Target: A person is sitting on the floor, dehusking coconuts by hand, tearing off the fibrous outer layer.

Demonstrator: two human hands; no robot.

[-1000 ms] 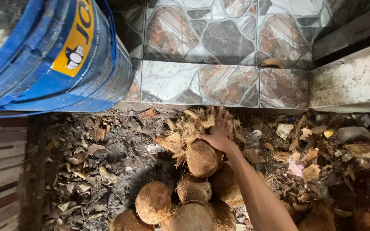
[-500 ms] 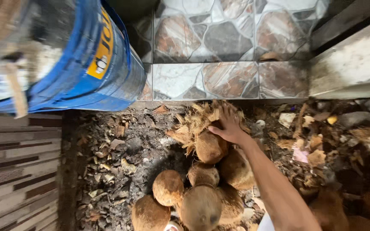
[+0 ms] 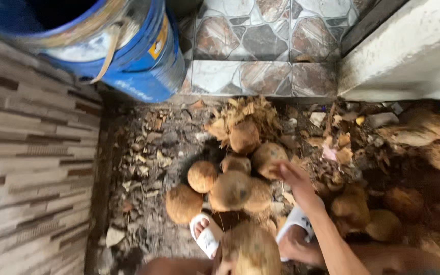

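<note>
We see a pile of husked coconuts (image 3: 232, 189) on the littered ground, just ahead of two feet in white sandals (image 3: 205, 235). At the pile's far end one coconut (image 3: 244, 136) still carries a tuft of husk. The right hand (image 3: 292, 174) lies on the pile's right side, fingers loosely curled and touching a coconut (image 3: 267, 156) without gripping it. The left hand (image 3: 225, 266) shows only as fingertips at the bottom edge, pressed against a big coconut (image 3: 253, 249) close to the camera; we cannot tell how firmly it holds. Husk scraps (image 3: 148, 153) cover the soil around. A blue barrel (image 3: 138, 56) stands at upper left beside a striped wall (image 3: 26, 168), with stone-pattern tiles (image 3: 260, 46) beyond the pile.
</note>
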